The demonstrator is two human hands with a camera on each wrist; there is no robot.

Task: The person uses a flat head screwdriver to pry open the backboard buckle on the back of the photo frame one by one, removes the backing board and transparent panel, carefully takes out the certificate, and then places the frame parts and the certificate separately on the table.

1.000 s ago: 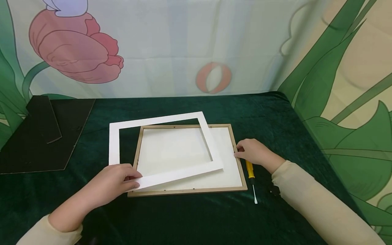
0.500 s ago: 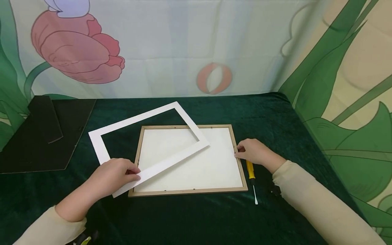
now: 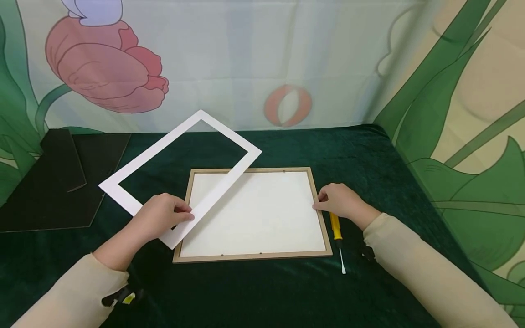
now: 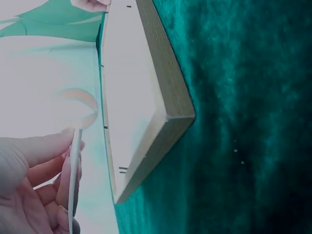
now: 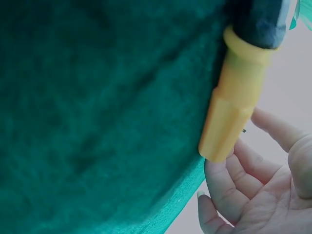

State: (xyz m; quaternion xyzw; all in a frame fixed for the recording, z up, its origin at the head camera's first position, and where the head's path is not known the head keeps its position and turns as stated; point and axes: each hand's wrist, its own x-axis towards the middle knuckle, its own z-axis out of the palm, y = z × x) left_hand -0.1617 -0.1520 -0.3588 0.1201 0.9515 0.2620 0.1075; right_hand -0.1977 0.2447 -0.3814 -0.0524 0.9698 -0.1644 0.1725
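Head view: white mat point(image 3: 218, 191) farther left

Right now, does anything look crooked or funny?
Yes, the white border looks crooked: the left hand holds it at a slant, partly over the wooden frame, so their edges don't line up.

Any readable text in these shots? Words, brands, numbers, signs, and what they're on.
None readable.
White mat, wooden frame, screwdriver: no lettering seen on the visible sides.
Black board, patterned backdrop: none seen.
Yellow-green patch by the left sleeve: too small to tell if printed.
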